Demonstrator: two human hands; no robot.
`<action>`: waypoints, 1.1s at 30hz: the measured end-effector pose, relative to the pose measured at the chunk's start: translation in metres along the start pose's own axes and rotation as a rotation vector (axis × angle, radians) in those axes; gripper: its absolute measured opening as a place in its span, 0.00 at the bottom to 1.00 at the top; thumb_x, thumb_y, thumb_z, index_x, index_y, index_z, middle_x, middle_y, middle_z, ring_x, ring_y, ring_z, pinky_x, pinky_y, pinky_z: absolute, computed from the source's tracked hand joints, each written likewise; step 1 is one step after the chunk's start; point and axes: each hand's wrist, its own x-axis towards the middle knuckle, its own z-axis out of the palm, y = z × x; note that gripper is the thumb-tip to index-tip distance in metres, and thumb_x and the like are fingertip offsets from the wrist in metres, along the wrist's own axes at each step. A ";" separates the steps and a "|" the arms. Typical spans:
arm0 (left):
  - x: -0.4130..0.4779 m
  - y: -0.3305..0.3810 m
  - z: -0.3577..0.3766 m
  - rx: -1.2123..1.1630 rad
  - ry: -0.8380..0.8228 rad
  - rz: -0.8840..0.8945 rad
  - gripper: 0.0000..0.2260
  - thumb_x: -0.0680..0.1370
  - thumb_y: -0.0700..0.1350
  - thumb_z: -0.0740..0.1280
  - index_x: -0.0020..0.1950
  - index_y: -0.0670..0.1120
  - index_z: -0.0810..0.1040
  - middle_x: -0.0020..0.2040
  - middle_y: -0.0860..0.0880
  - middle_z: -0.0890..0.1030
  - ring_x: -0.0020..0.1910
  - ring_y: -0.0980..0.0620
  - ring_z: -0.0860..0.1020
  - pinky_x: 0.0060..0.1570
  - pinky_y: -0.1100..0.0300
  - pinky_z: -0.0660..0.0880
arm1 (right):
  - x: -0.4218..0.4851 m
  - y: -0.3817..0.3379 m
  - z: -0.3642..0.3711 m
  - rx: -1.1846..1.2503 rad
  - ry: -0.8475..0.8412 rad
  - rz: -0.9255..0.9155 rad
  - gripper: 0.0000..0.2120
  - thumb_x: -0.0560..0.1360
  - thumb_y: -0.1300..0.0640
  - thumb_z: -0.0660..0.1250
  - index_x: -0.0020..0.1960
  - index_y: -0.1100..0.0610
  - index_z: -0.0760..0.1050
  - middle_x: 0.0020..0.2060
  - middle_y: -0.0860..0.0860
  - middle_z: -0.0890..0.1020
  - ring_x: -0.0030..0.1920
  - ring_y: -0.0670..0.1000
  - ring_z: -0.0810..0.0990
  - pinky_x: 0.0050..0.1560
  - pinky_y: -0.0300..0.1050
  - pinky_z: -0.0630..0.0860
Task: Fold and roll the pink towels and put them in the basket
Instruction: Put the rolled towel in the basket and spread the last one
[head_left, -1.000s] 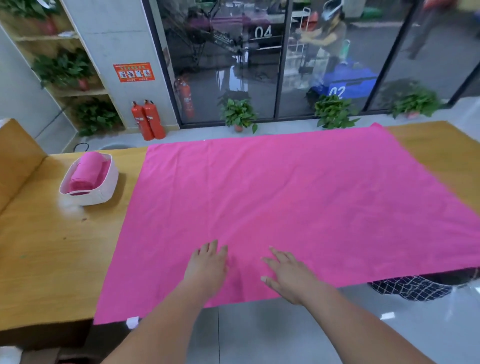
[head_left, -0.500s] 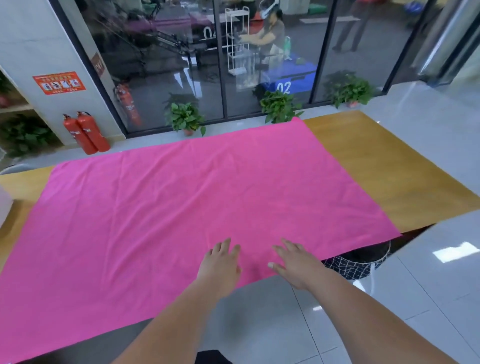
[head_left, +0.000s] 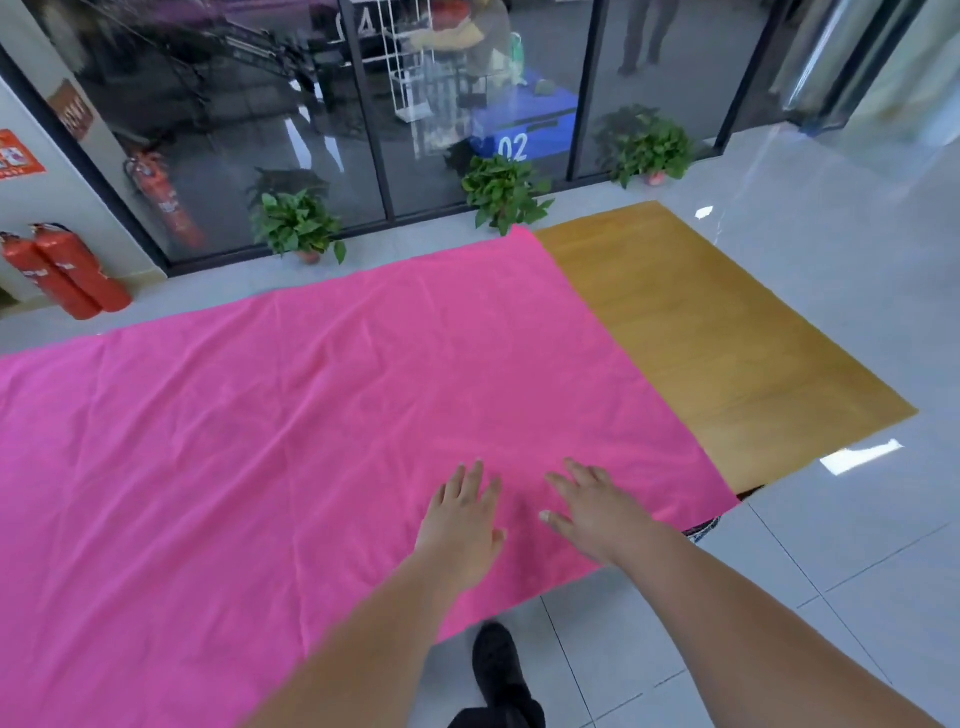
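A large pink towel (head_left: 311, 441) lies spread flat over the wooden table (head_left: 727, 353), with faint creases across it. My left hand (head_left: 462, 525) rests palm down on the towel near its front edge, fingers apart. My right hand (head_left: 592, 509) lies flat beside it, a little to the right, fingers also spread. Neither hand holds cloth. The towel's near right corner (head_left: 727, 499) is just right of my right hand. The basket is out of view.
Bare table wood shows right of the towel. Tiled floor (head_left: 779, 597) and my black shoe (head_left: 498, 665) lie below the table's front edge. Potted plants (head_left: 504, 192), red fire extinguishers (head_left: 62, 270) and a glass wall stand behind the table.
The view has swung to the right along the table: the basket with its rolled towel has left the frame. Both hands stay flat on the towel and have slid toward its right end.
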 end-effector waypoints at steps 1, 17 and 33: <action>0.014 0.005 0.000 0.003 -0.003 0.002 0.34 0.85 0.56 0.59 0.86 0.49 0.46 0.85 0.44 0.41 0.84 0.40 0.42 0.82 0.42 0.49 | 0.008 0.012 -0.003 -0.009 -0.006 0.005 0.34 0.84 0.34 0.54 0.84 0.48 0.53 0.84 0.54 0.50 0.82 0.61 0.54 0.77 0.64 0.65; 0.116 0.079 -0.006 0.024 -0.146 -0.185 0.34 0.84 0.61 0.59 0.85 0.50 0.48 0.85 0.47 0.40 0.83 0.37 0.42 0.78 0.31 0.52 | 0.072 0.164 -0.041 -0.167 -0.027 -0.072 0.36 0.83 0.38 0.60 0.85 0.46 0.49 0.84 0.48 0.48 0.81 0.55 0.54 0.76 0.59 0.67; 0.145 0.185 -0.025 -0.011 -0.041 -0.390 0.28 0.84 0.56 0.59 0.83 0.50 0.55 0.81 0.45 0.61 0.77 0.42 0.63 0.74 0.43 0.66 | 0.081 0.238 -0.084 -0.286 0.014 -0.348 0.28 0.85 0.38 0.53 0.80 0.50 0.63 0.78 0.51 0.66 0.76 0.54 0.66 0.70 0.56 0.70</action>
